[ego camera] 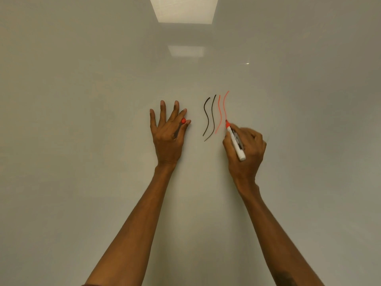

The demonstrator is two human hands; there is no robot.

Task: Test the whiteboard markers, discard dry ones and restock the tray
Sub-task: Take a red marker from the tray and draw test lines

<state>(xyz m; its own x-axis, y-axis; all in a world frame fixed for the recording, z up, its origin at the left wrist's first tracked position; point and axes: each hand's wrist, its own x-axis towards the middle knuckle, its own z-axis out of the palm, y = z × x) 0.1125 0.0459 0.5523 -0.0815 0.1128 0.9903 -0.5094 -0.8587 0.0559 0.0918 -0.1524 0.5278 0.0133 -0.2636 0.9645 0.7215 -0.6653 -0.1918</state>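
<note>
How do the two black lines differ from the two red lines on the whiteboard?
The black lines are dark and top out lower; the red lines are paler, thinner and reach higher. The marker tip touches one red line, no black line. All four are wavy.

Two wavy black lines (pixel 207 118) and two wavy orange-red lines (pixel 220 114) are showing on the greyish whiteboard (pixel 82 100). The marker (pixel 237 143) is showing a white barrel, dark print, red tip; its cap (pixel 183 120) is glowing red.

You stand in what looks like an office or classroom: ceiling light panels (pixel 183 9) reflect high on the whiteboard (pixel 82 112).
</note>
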